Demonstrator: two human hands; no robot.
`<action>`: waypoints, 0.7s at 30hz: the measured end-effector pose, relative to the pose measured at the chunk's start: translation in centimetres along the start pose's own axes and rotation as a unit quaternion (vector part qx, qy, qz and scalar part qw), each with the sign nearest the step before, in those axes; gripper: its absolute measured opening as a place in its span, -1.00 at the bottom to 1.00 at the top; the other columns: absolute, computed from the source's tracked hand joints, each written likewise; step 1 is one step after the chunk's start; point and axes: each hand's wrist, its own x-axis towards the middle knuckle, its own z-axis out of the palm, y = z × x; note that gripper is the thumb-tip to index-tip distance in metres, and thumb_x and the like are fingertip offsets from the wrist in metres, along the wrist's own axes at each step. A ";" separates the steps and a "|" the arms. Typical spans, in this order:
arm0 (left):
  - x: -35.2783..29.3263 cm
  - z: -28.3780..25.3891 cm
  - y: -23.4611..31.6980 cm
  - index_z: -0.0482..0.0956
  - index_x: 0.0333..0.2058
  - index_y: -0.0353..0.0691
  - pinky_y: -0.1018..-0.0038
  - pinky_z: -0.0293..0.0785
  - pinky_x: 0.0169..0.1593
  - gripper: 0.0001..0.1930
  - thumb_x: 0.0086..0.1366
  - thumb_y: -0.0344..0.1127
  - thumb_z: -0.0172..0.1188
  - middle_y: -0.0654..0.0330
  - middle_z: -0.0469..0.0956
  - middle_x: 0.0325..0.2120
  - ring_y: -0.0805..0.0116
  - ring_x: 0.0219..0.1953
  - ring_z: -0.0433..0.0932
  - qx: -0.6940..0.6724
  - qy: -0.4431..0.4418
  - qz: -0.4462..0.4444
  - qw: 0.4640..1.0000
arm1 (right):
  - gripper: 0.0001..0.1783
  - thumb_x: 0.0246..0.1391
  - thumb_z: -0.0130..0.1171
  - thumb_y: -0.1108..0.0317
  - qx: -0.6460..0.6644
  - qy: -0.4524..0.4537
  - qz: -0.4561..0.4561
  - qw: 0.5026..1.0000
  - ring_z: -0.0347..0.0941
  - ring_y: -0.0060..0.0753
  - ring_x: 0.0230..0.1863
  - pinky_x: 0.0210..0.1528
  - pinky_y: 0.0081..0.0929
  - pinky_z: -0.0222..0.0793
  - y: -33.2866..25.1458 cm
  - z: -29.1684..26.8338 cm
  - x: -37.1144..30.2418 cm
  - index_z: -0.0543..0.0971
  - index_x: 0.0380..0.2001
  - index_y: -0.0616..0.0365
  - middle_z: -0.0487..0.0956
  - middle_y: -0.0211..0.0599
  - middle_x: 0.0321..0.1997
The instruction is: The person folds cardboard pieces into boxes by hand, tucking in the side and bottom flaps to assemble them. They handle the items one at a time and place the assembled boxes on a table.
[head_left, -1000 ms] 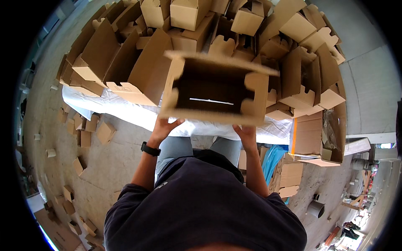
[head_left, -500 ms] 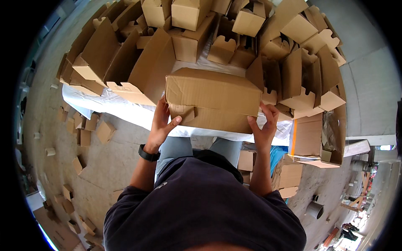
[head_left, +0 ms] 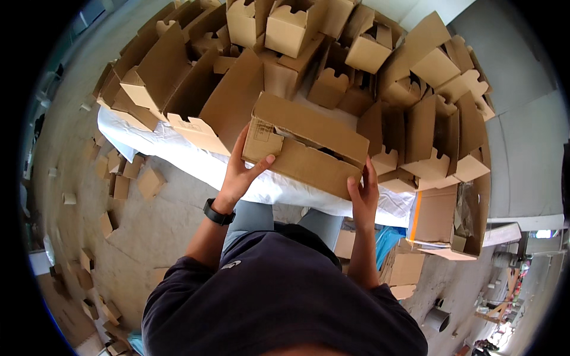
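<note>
Between my two hands is a long brown cardboard box (head_left: 314, 164), tilted down toward the right, with a dark gap along the edge of its upper flap. My left hand (head_left: 242, 172) grips its left end, thumb on the near face and fingers behind the side. My right hand (head_left: 364, 188) holds the right end the same way, thumb on the near face and fingers along the side. The box is over the near part of a table covered with a white cloth (head_left: 285, 193). Whether its underside touches the cloth I cannot tell.
Several open cardboard boxes (head_left: 234, 107) stand in rows and stacks around the table's back and sides. A larger carton (head_left: 436, 216) with an orange stripe is at the right. Small box pieces (head_left: 152, 183) lie on the floor at left; a grey cylinder (head_left: 437, 319) lies at lower right.
The box has tipped, its right end now lower, and a gap along its flap has come into view. Both hands have kept hold of its ends.
</note>
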 end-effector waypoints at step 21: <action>1.3 -1.1 -0.8 0.07 0.36 -0.29 0.35 0.18 0.33 -0.11 0.16 -0.30 0.42 0.00 0.31 0.24 0.26 0.30 0.26 0.053 0.008 0.037 0.998 | -0.50 0.00 0.31 0.39 -0.277 -0.087 -0.207 0.934 0.15 0.05 0.42 0.39 -0.08 0.06 -2.6 -0.3 4.4 0.56 0.08 0.08 0.36 -0.12 0.34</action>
